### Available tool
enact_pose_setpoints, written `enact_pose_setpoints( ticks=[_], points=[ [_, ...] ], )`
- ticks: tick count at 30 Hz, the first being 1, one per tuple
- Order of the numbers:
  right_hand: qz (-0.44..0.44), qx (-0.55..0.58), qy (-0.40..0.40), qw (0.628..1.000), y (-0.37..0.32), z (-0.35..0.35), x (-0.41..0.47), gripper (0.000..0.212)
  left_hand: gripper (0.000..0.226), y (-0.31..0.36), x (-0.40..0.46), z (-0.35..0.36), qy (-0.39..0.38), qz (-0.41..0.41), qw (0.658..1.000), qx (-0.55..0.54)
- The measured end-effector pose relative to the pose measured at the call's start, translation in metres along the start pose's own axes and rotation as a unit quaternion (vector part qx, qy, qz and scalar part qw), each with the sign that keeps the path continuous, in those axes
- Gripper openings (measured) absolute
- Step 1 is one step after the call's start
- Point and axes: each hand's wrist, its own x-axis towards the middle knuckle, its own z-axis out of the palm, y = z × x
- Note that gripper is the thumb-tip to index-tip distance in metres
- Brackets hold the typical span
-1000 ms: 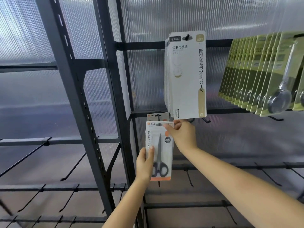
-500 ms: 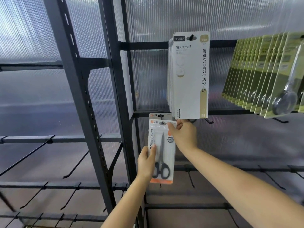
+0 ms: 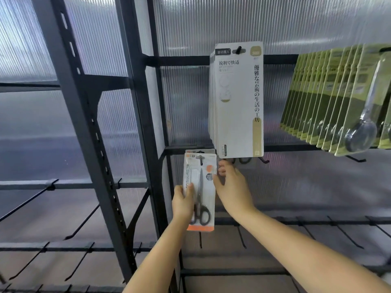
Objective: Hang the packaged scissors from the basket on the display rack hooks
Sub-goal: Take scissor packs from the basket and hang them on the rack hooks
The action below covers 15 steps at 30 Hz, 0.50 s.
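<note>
White-and-orange carded scissors pack upright, blades up, handles down; gripped low by left hand, steadied by loosely spread right hand.

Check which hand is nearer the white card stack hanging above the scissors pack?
Right. The right hand sits just under the white card stack; the left hand grips the scissors pack lower down.

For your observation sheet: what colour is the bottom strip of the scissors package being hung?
Orange, on the scissors package, clearest in the head view.
</note>
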Motion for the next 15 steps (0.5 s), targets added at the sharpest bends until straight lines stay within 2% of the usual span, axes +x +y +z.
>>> enact_pose_setpoints(
  ticks=[3,9,15],
  points=[
    [-0.012,-0.039,-0.033,0.999,0.002,-0.005,-0.003,0.039,0.025,0.001,0.008,0.007,0.005,-0.013,1.0,0.01],
    [-0.041,-0.052,-0.054,0.996,0.008,-0.011,-0.005,0.038,0.03,0.002,0.024,0.013,0.003,-0.03,0.998,0.051],
    [-0.104,-0.138,-0.111,0.979,0.019,-0.015,-0.012,0.039,0.043,0.009,0.023,0.01,0.0,-0.004,0.985,0.17]
  ],
)
